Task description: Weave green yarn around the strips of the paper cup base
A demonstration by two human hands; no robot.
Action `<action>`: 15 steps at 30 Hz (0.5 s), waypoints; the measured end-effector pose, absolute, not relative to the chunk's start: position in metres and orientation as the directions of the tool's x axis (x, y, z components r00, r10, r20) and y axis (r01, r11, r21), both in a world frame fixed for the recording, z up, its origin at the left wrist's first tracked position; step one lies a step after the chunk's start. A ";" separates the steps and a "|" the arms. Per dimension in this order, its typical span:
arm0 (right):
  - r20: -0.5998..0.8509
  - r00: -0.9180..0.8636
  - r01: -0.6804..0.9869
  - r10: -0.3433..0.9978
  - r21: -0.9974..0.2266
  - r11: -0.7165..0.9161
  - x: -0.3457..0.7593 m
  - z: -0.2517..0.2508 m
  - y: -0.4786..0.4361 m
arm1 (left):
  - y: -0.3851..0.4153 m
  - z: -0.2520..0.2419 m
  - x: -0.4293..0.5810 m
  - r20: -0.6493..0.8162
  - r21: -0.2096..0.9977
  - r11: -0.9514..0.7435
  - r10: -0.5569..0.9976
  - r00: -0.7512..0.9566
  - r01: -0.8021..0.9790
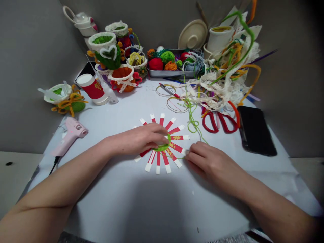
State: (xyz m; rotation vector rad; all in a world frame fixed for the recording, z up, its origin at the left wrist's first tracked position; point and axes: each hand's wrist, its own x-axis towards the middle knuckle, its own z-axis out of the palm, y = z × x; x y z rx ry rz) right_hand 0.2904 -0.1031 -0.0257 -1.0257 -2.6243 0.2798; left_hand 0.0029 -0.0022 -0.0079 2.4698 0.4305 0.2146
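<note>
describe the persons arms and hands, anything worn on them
The left hand and right hand are bare, with no gloves, and no rings, bracelets or watch show on them. The left forearm and right forearm are bare too: no sleeve shows anywhere in view, and no markings are visible.

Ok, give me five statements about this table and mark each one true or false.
1. The left hand lies over green yarn wound at the hub of red-and-white paper strips. True.
2. The red-handled scissors sit in the metal tray. False: they lie on the table, and the tray holds yarn balls.
3. The pink glue gun lies left of the strips. True.
4. The right hand grips the scissors. False: it is at the strip ends, by the yarn.
5. The black phone lies right of the scissors. True.
</note>
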 end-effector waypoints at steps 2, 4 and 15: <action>0.227 -0.657 0.629 0.719 -0.361 0.688 0.290 -0.029 -0.097 | -0.002 -0.008 0.003 0.054 0.599 -0.760 0.353 0.934 0.252; 0.235 -0.599 0.648 0.765 -0.418 0.636 0.287 -0.034 -0.090 | -0.002 -0.009 0.003 0.060 0.602 -0.759 0.353 0.934 0.248; 0.291 -0.292 0.763 0.911 -0.503 0.406 0.264 -0.054 -0.069 | -0.010 -0.010 0.011 0.082 0.618 -0.752 0.354 0.932 0.231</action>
